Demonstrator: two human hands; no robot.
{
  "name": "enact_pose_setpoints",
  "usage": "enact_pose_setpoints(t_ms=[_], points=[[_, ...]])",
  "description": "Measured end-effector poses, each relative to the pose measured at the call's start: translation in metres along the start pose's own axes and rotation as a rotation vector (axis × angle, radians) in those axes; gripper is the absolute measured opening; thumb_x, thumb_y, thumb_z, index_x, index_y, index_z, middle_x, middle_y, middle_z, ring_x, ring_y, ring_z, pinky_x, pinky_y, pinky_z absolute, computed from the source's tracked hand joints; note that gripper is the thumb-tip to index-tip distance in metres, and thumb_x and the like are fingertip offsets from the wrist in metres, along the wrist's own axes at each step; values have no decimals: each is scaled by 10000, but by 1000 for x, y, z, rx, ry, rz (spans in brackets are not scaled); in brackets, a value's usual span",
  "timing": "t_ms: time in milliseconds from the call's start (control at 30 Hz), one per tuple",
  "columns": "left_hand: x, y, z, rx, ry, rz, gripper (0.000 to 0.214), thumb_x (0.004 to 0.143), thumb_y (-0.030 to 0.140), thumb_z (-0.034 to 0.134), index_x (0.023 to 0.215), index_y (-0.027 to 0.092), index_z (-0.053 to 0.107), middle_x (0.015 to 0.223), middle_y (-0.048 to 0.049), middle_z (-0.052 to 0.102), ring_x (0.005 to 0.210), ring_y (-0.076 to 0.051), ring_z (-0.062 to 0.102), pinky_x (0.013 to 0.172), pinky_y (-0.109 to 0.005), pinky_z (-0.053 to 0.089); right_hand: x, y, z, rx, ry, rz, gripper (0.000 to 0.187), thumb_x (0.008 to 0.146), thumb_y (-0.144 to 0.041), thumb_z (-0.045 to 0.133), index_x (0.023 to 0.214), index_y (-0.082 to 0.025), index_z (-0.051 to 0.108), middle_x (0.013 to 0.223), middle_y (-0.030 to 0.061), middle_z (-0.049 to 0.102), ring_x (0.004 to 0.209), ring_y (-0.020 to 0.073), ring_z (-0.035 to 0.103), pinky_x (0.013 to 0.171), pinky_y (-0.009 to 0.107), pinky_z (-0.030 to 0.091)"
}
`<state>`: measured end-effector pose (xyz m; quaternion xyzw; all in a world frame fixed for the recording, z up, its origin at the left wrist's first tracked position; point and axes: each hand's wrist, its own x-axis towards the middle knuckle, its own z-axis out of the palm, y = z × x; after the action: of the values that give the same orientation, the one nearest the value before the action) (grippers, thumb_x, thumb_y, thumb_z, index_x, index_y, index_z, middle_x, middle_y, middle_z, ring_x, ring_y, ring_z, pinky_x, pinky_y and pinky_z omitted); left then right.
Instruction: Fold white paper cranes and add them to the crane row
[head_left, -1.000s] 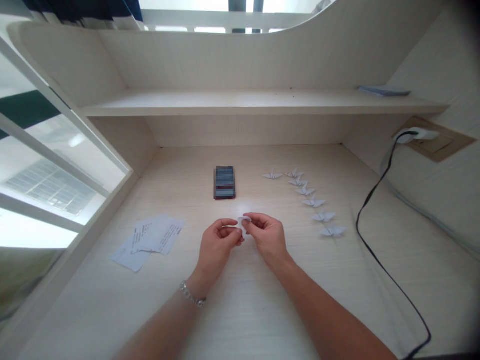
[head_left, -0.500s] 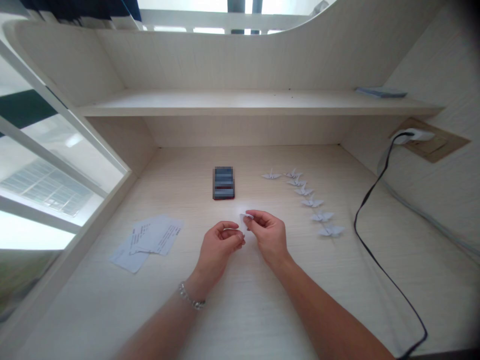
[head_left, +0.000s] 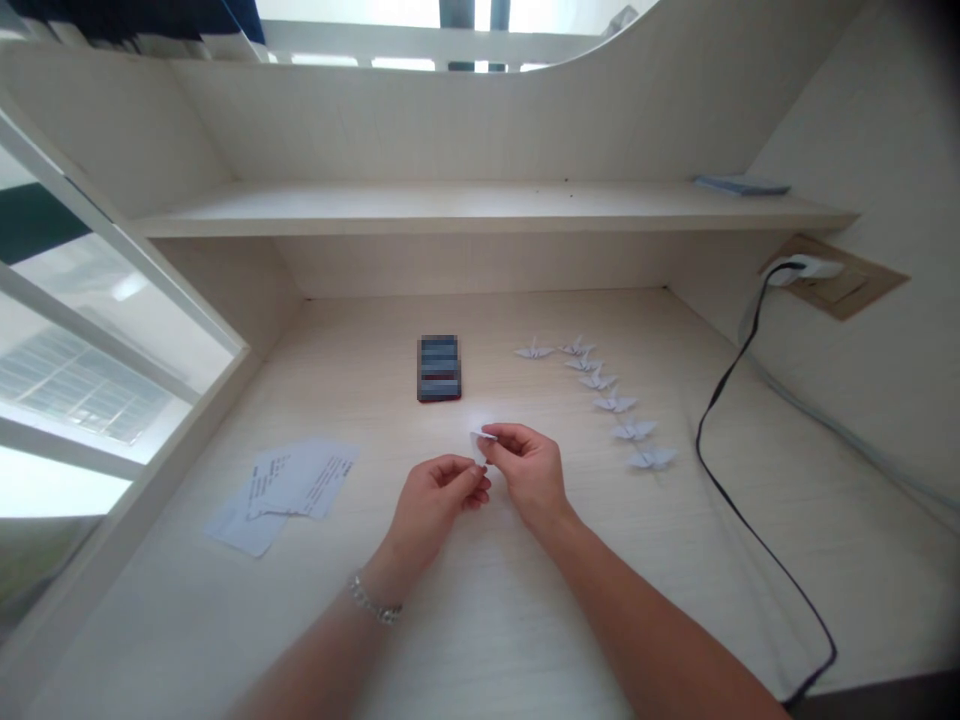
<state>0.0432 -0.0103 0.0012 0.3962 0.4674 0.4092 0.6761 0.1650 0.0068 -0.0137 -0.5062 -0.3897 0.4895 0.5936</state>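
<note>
Both my hands meet just above the desk (head_left: pixel 525 620) near its middle. My right hand (head_left: pixel 529 470) pinches a small folded piece of white paper (head_left: pixel 481 439) between thumb and fingertips. My left hand (head_left: pixel 435 500) has its fingers curled, with its fingertips against the lower edge of the same paper. A bracelet sits on my left wrist. A curved row of several small white paper cranes (head_left: pixel 615 403) lies on the desk to the right of my hands.
A dark phone (head_left: pixel 439 368) lies flat beyond my hands. Printed paper slips (head_left: pixel 289 485) lie at the left. A black cable (head_left: pixel 731 400) runs from a wall socket (head_left: pixel 806 268) across the right side. A shelf (head_left: pixel 480 205) spans the back, with a bluish pad (head_left: pixel 739 185).
The paper piece has been drawn up and held mainly in my right hand, while my left fingers have slid lower on it. The view has shifted slightly.
</note>
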Motion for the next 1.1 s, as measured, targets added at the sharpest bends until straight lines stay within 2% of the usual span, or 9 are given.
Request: enact_pose_setpoints(t_ms=[133, 233, 367, 633, 733, 867, 933, 1033, 1100], points=[[-1, 4, -3, -31, -32, -38, 162, 644, 202, 706, 750, 106, 630, 713, -76, 658, 631, -141, 602, 611, -256, 474, 3, -1, -1, 39, 28, -16, 181, 640, -264, 704, 789, -163, 689, 582, -5, 638, 529, 115, 554, 522, 239, 444], [1, 4, -4, -69, -20, -30, 208, 706, 276, 663, 820, 107, 625, 752, -88, 663, 661, -149, 614, 623, -265, 484, 3, -2, 0, 51, -16, 2, 153, 624, -240, 709, 755, -164, 689, 600, -2, 650, 542, 115, 564, 538, 238, 449], [3, 1, -5, -39, -20, 3, 210, 695, 274, 678, 785, 96, 614, 700, -75, 661, 614, -131, 607, 613, -252, 486, 0, -2, 3, 52, -69, 46, 131, 597, -217, 724, 711, -160, 694, 658, 19, 677, 605, 136, 595, 586, 253, 461], [0, 3, -8, -45, -82, -16, 222, 676, 182, 689, 860, 87, 611, 805, -112, 683, 724, -170, 637, 723, -310, 497, 0, -3, 1, 124, -76, 125, 162, 576, -244, 745, 707, -163, 694, 647, 12, 680, 582, 131, 589, 563, 251, 452], [0, 3, -7, -29, -49, 3, 186, 727, 238, 644, 827, 85, 610, 777, -111, 678, 702, -166, 634, 704, -308, 497, 0, -3, 0, 136, -101, 137, 165, 563, -234, 754, 698, -160, 693, 667, 16, 684, 603, 131, 591, 579, 252, 454], [1, 6, -10, 44, -96, -21, 213, 671, 187, 691, 849, 100, 612, 749, -89, 676, 707, -164, 632, 690, -286, 491, 2, -2, -2, 146, -114, 180, 182, 556, -255, 761, 695, -162, 688, 605, -3, 655, 522, 107, 542, 514, 240, 426], [2, 8, -14, 66, -64, 3, 216, 669, 190, 692, 853, 113, 610, 725, -69, 669, 697, -154, 626, 678, -275, 490, 4, -1, -4, 140, -125, 192, 192, 551, -269, 766, 690, -162, 686, 584, -8, 643, 510, 100, 529, 516, 241, 424], [4, 9, -19, 86, 59, 135, 240, 694, 226, 675, 907, 143, 602, 703, -30, 652, 666, -122, 601, 648, -242, 482, 4, -2, -6, 119, -156, 207, 199, 542, -273, 773, 682, -159, 688, 584, -1, 639, 536, 102, 539, 537, 240, 434], [6, 9, -22, 121, 94, 199, 262, 695, 231, 676, 936, 157, 605, 711, -18, 647, 658, -109, 585, 634, -225, 475, 3, -3, -6, 107, -199, 225, 202, 542, -273, 774, 682, -153, 691, 598, 10, 643, 548, 106, 547, 537, 240, 439]])
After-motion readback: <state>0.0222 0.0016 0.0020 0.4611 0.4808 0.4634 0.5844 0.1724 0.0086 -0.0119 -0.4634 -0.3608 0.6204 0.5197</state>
